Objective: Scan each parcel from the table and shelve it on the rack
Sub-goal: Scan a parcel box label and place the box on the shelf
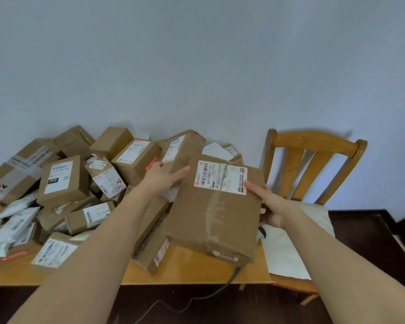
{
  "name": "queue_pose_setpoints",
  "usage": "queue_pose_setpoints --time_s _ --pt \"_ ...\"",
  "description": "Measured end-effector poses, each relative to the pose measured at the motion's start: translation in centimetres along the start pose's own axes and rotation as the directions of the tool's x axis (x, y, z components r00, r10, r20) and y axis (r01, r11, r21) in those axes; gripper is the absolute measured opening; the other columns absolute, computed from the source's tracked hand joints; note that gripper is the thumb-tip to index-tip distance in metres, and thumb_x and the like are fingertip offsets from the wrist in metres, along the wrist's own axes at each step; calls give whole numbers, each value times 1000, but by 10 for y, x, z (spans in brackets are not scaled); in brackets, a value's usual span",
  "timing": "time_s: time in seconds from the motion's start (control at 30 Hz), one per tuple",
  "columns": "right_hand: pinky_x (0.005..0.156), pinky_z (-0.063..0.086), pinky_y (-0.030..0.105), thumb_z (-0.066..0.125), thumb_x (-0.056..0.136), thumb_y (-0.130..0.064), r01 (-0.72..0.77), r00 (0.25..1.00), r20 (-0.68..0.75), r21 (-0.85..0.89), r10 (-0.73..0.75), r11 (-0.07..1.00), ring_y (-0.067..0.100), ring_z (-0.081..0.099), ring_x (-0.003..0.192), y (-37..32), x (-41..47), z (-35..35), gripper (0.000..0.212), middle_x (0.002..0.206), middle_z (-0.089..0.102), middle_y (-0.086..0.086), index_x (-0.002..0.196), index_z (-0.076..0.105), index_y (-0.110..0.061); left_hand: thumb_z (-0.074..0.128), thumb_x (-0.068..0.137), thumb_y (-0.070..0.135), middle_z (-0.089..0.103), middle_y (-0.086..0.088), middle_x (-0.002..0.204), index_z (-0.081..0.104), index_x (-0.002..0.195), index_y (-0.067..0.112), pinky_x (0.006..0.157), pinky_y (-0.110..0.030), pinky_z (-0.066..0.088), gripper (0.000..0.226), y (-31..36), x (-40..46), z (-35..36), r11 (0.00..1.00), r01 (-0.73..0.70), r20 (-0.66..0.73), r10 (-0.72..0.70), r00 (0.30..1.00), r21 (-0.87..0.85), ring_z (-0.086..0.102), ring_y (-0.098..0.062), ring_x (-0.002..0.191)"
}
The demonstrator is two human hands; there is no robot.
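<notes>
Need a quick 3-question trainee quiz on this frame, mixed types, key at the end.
1. True or false: the held box has its label facing up.
2. Which hand grips the box's edge? A) left B) right C) neither
3. Fill in: right of the table stands a wooden ____.

Key:
1. True.
2. B: the right hand curls round the edge; the left hand lies with fingers straight against the far corner.
3. Chair.

Brown cardboard parcel point(214, 206) bearing a white label point(221, 177) with black barcode print and red corner marks; piled boxes point(63, 181) brown with white labels; table point(185, 267) honey-yellow wood; chair point(313, 164) orange-tan with white cushion point(290, 249); wall point(197, 61) pale grey-blue; floor point(220, 307) dark brown.
</notes>
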State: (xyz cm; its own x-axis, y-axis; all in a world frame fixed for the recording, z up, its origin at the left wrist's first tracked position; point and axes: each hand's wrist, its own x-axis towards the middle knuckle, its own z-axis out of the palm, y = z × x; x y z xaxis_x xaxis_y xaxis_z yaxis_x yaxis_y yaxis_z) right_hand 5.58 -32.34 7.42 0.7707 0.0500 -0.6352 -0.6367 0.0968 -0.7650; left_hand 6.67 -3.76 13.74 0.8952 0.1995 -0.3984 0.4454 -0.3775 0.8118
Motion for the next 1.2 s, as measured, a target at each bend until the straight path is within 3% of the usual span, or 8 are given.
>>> queue_pose_setpoints --time_s 0.1,0.27,0.37,0.47,0.53,0.67,0.97,1.2 --pt "79 51 70 78 77 -47 -7 996 -85 93 15 996 31 61 94 15 -2 -13 81 114 61 10 144 31 -43 76 65 65 25 -10 158 7 155 10 111 -49 30 126 -23 -9 3 985 145 -16 -147 989 -89 29 -31 142" --pt "87 39 81 81 75 -44 -50 989 -117 283 86 958 36 59 96 44 -2 -18 77 116 57 13 139 38 -39 77 58 70 15 -12 162 16 155 16 107 -73 21 126 -56 -31 28 855 445 314 -359 879 -268 14 -41 147" --pt "80 40 83 89 58 -43 -84 989 -88 323 118 943 39 56 112 60 -1 -13 89 126 55 15 135 46 -33 83 58 59 35 -15 151 12 155 21 105 -72 25 126 -67 -39 51 787 495 367 -366 855 -368 37 -42 134" --pt "83 43 79 87 55 -51 -137 987 -38 307 155 942 47 58 113 69 -1 -13 92 128 56 19 133 45 -32 88 57 45 58 -10 124 22 152 26 59 -50 59 117 -73 -42 63 724 456 301 -344 889 -518 59 -27 87" --pt "93 39 74 72 61 -73 -178 983 5 318 186 931 46 55 120 73 0 -14 85 133 54 22 132 46 -33 91 52 42 62 -7 116 31 149 29 41 -31 51 115 -78 -35 58 716 398 239 -319 917 -573 62 -21 67" --pt "108 27 62 37 93 -71 -190 946 -191 329 262 925 34 39 136 86 15 -19 69 148 41 15 150 34 -31 91 59 33 65 -3 114 23 149 42 57 -38 56 113 -75 -25 38 781 304 148 -267 952 -545 69 -24 87" --pt "106 41 46 51 101 -30 -348 823 -459 60 336 935 38 43 133 129 68 3 56 148 43 20 147 35 -4 88 65 17 59 4 109 10 152 46 56 -33 53 121 -83 -5 32 909 282 202 -227 953 -308 67 -19 89" --pt "58 46 33 66 88 -37 -352 815 -516 -79 264 933 30 60 93 161 111 3 56 119 64 19 129 53 -2 93 53 19 57 -2 132 13 150 51 70 -43 60 130 -98 10 36 919 253 204 -197 959 -302 69 -24 95"
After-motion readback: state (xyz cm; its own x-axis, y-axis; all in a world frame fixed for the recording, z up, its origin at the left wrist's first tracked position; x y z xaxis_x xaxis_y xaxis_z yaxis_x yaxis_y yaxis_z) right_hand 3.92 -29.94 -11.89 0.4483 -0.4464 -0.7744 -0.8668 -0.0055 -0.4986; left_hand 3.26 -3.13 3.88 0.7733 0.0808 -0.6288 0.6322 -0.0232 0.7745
